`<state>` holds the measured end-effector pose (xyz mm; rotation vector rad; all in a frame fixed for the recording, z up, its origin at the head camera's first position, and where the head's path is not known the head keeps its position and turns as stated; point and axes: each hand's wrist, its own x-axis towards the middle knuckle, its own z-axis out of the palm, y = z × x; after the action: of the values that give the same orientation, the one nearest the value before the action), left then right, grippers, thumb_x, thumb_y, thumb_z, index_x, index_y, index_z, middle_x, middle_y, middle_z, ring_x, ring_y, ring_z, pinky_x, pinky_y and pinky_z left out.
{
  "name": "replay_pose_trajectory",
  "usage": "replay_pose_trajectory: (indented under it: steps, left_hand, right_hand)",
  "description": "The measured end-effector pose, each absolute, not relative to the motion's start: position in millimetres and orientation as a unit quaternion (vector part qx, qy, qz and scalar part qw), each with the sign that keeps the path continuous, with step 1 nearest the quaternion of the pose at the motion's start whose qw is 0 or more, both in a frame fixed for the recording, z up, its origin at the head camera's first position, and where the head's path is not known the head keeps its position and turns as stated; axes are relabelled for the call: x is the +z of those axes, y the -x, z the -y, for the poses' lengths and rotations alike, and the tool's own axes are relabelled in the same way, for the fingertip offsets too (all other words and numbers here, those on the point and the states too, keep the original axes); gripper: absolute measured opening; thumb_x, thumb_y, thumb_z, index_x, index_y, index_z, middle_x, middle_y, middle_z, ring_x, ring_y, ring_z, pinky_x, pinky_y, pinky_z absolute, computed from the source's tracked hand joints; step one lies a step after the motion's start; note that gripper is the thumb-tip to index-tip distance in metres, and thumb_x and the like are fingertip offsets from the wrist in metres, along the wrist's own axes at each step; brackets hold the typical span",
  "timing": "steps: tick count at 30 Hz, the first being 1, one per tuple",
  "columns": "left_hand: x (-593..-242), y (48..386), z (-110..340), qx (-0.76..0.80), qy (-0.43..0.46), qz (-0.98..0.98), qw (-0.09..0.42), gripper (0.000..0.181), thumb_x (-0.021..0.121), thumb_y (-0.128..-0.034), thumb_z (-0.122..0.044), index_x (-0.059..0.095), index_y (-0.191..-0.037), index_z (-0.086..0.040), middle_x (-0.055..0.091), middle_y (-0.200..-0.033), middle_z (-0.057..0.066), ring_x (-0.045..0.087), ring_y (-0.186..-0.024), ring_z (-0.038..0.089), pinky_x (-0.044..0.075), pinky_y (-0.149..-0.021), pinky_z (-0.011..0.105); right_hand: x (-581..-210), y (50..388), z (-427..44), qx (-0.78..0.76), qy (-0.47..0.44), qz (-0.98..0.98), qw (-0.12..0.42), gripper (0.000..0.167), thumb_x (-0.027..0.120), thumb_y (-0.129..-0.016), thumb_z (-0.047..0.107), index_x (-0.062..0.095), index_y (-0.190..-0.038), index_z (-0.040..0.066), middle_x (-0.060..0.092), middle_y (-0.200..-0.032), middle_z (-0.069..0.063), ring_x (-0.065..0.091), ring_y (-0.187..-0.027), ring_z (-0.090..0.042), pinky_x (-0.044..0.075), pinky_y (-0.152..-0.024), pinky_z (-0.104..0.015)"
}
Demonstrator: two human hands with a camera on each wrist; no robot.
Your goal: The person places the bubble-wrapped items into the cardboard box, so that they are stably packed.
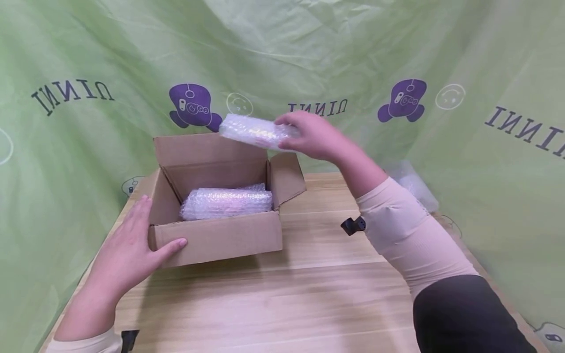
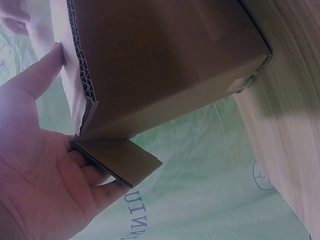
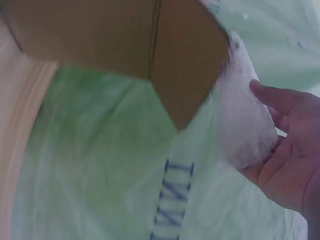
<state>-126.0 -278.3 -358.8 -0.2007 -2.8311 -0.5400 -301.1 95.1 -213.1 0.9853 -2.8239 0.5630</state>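
Note:
An open cardboard box (image 1: 220, 241) stands on the wooden table with its flaps up. Inside it lies a bubble-wrapped package (image 1: 229, 203), with some pinkish colour showing through the wrap. My left hand (image 1: 128, 250) rests at the box's front left corner, thumb along the front wall and fairly straight fingers along the left side; in the left wrist view those fingers touch a side flap (image 2: 120, 160). Above the box's back right, my right hand (image 1: 315, 137) grips one end of a second bubble-wrapped package (image 1: 249, 131). What the wrap covers cannot be made out.
More clear wrap, perhaps another wrapped package (image 1: 417, 189), lies at the table's back right, partly behind my right forearm. The box's right flap (image 1: 287, 176) sticks outward. A green printed curtain (image 1: 353, 49) surrounds the wooden table (image 1: 282, 304).

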Motion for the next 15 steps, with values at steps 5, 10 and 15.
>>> replay_pose_trajectory:
  steps: [5, 10, 15]
  left_hand:
    - [-358.6, 127.4, 278.1, -0.181, 0.072, 0.973, 0.126, 0.117, 0.067, -0.0831, -0.062, 0.000, -0.157, -0.002, 0.006, -0.162, 0.026, 0.011, -0.149, 0.045, 0.014, -0.117, 0.064]
    - [-357.5, 127.0, 278.2, -0.182, 0.067, 0.973, 0.125, 0.117, 0.066, -0.0830, -0.064, -0.001, -0.157, -0.003, 0.007, -0.162, 0.026, 0.012, -0.148, 0.046, 0.014, -0.117, 0.064]
    - [-358.2, 126.9, 278.2, -0.184, 0.068, 0.972, 0.128, 0.116, 0.067, -0.0831, -0.063, 0.000, -0.158, -0.003, 0.007, -0.162, 0.027, 0.012, -0.148, 0.046, 0.016, -0.116, 0.065]
  right_hand:
    - [-222.0, 298.0, -64.2, 0.151, -0.368, 0.917, 0.020, 0.055, 0.069, -0.091, 0.036, 0.053, -0.140, 0.017, 0.054, -0.143, -0.002, 0.048, -0.132, -0.020, 0.038, -0.113, -0.039]
    - [-230.8, 293.6, -36.8, 0.119, -0.386, 0.915, -0.014, 0.055, 0.070, -0.091, 0.035, 0.053, -0.140, 0.017, 0.053, -0.143, -0.001, 0.048, -0.133, -0.019, 0.039, -0.113, -0.037]
    - [-248.0, 291.6, -17.4, 0.094, -0.396, 0.913, -0.041, 0.051, 0.071, -0.090, 0.032, 0.056, -0.136, 0.019, 0.055, -0.139, 0.000, 0.049, -0.130, -0.017, 0.040, -0.111, -0.035]
